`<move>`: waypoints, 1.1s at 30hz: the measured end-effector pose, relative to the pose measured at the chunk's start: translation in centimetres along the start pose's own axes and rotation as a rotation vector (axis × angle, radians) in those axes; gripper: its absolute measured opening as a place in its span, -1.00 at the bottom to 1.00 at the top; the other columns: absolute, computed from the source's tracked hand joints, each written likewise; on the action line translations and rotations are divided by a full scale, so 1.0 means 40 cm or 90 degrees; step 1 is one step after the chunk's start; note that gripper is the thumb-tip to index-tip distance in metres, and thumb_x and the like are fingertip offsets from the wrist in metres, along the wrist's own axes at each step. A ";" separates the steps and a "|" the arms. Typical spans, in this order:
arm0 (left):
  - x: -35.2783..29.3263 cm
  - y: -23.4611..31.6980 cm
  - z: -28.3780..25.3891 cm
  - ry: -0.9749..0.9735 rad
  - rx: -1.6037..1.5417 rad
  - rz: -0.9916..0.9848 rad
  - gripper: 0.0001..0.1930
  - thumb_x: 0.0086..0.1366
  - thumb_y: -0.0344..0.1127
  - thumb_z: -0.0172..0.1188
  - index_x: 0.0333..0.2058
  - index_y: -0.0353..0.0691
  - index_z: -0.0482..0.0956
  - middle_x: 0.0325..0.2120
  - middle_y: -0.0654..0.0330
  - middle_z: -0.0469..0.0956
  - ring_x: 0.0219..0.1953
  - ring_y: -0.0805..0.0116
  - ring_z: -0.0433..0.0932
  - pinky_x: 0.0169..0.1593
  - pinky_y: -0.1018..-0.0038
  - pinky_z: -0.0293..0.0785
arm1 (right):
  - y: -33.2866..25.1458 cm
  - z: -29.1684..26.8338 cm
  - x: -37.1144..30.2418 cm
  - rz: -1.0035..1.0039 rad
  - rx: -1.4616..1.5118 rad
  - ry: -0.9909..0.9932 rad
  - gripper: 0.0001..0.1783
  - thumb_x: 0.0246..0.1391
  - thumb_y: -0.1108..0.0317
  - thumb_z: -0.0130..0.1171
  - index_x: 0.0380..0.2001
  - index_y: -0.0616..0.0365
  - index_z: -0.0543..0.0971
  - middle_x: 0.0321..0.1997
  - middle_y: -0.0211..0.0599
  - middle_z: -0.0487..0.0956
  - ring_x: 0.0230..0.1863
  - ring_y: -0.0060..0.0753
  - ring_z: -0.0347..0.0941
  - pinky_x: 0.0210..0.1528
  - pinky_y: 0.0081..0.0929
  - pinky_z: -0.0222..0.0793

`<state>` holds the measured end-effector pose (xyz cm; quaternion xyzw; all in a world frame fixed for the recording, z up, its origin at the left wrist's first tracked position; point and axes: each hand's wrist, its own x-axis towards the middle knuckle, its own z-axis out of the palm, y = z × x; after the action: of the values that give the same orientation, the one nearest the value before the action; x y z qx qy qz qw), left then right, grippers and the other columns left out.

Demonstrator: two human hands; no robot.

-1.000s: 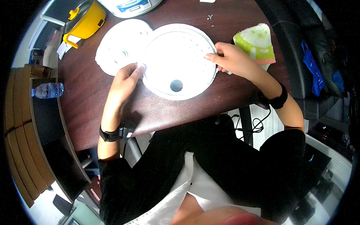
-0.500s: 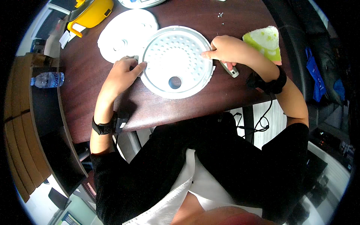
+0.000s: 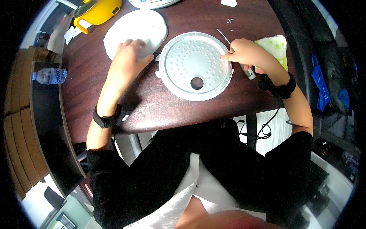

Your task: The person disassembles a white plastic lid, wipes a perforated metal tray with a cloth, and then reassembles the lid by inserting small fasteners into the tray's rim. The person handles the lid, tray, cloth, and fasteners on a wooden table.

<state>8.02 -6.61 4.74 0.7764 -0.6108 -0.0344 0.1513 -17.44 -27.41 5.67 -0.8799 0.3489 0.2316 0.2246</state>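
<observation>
A round, dimpled pale metal plate (image 3: 190,63) with one dark hole towards its near side lies on the table in front of me. My right hand (image 3: 247,55) is at its right edge, closed around a screwdriver (image 3: 250,72); the grey handle pokes out below my fingers and the thin shaft points away. That hand's thumb reaches the plate's rim, though whether it presses there I cannot tell. Left of the plate is a white oval lid (image 3: 152,24). Over its near side hovers my left hand (image 3: 127,63), fingers apart and holding nothing; contact with the lid is unclear.
Small screws (image 3: 229,21) lie beyond the plate. A green-and-white cloth (image 3: 272,44) sits by my right forearm. At the far left stands a yellow pot (image 3: 100,13) with a handle, and a water bottle (image 3: 49,76) lies beyond the table's left side.
My left hand has left the plate's left edge and moved up over the white lid. In the picture, the plate and my right hand with the screwdriver sit further right.
</observation>
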 end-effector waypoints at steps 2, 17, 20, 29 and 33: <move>0.022 -0.010 0.008 0.054 0.074 0.020 -0.45 0.03 -0.17 0.33 0.01 -0.18 0.44 -0.06 -0.05 0.41 0.07 0.02 0.35 0.00 0.18 0.41 | -0.014 -0.007 -0.007 0.018 -0.014 0.000 -0.44 0.00 -0.10 0.20 -0.58 0.30 0.52 -0.78 -0.21 0.43 -0.81 -0.37 0.40 -0.77 -0.41 0.26; -0.029 -0.090 -0.006 0.046 0.096 -0.100 -0.26 0.03 -0.07 0.34 0.21 0.21 0.24 0.20 -0.26 0.09 0.02 -0.18 0.45 0.06 0.15 0.45 | -0.007 0.019 -0.010 -0.045 -0.015 0.094 -0.48 0.01 -0.05 0.22 -0.61 0.26 0.44 -0.73 -0.19 0.46 -0.79 -0.34 0.41 -0.73 -0.40 0.28; -0.055 -0.132 -0.003 0.060 0.115 -0.126 -0.25 0.03 -0.07 0.35 0.22 0.23 0.24 0.23 -0.19 0.08 0.07 -0.16 0.41 0.07 0.14 0.45 | -0.004 0.021 -0.013 -0.065 -0.005 0.106 -0.50 0.04 -0.02 0.20 -0.63 0.24 0.42 -0.74 -0.21 0.46 -0.79 -0.36 0.40 -0.72 -0.42 0.28; -0.035 -0.044 -0.004 0.065 0.189 -0.060 -0.38 0.09 -0.06 0.27 0.09 -0.23 0.40 0.12 -0.20 0.28 0.18 -0.26 0.21 0.15 0.00 0.25 | 0.004 0.042 -0.009 -0.146 -0.038 0.265 -0.61 0.03 0.07 0.17 -0.55 0.23 0.49 -0.52 -0.05 0.55 -0.45 0.00 0.50 -0.38 -0.17 0.37; 0.056 0.047 0.009 -0.107 -0.092 0.008 -0.66 0.15 -0.18 0.21 -0.24 -0.36 0.57 -0.39 -0.12 0.57 -0.28 -0.03 0.57 -0.15 0.22 0.47 | 0.021 0.047 0.019 -0.202 -0.078 0.290 -0.68 0.05 0.16 0.19 -0.52 0.22 0.44 -0.59 -0.13 0.52 -0.56 -0.10 0.46 -0.49 -0.25 0.31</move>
<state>6.75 -9.23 5.21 0.7539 -0.6223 -0.1421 0.1555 -18.02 -27.31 3.54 -0.9648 0.2337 0.0104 0.1200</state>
